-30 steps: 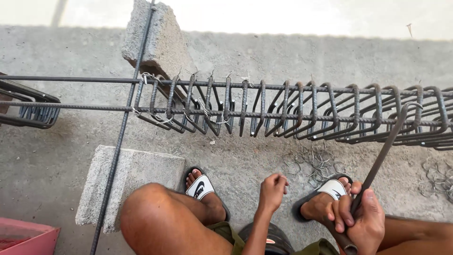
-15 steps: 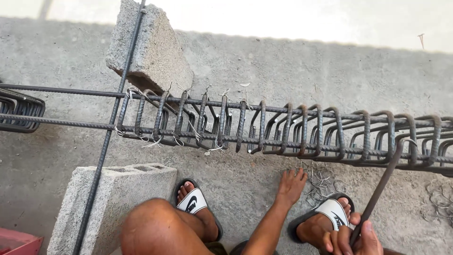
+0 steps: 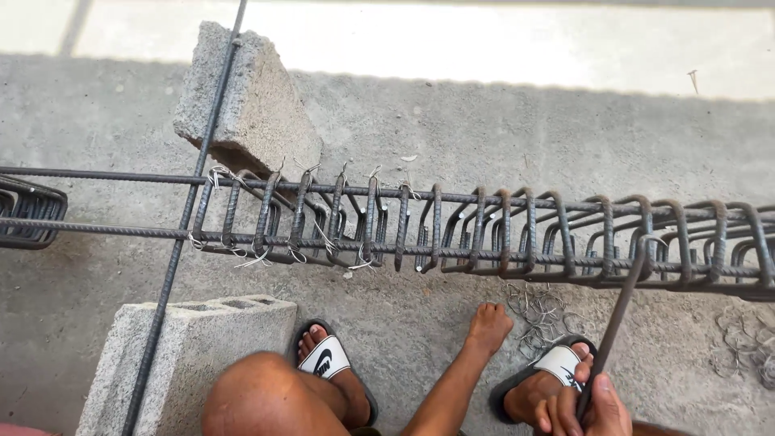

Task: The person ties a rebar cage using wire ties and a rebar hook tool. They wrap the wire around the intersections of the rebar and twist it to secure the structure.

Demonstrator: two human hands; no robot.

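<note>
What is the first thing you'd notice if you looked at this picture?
Probably the long cage of steel bars and stirrups lying across the middle of the concrete floor, some loops tied with thin wire. At the bottom right, the right hand grips a metal rod hooked on the cage, while the left hand reaches down toward loose wire ties on the ground.

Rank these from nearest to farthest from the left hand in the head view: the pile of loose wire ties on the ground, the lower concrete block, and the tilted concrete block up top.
From the left hand:
1. Pile of loose wire ties, on the ground just to its right.
2. Lower concrete block, off to the left under the long bar.
3. Tilted concrete block, farthest, up beyond the rebar cage.
</note>
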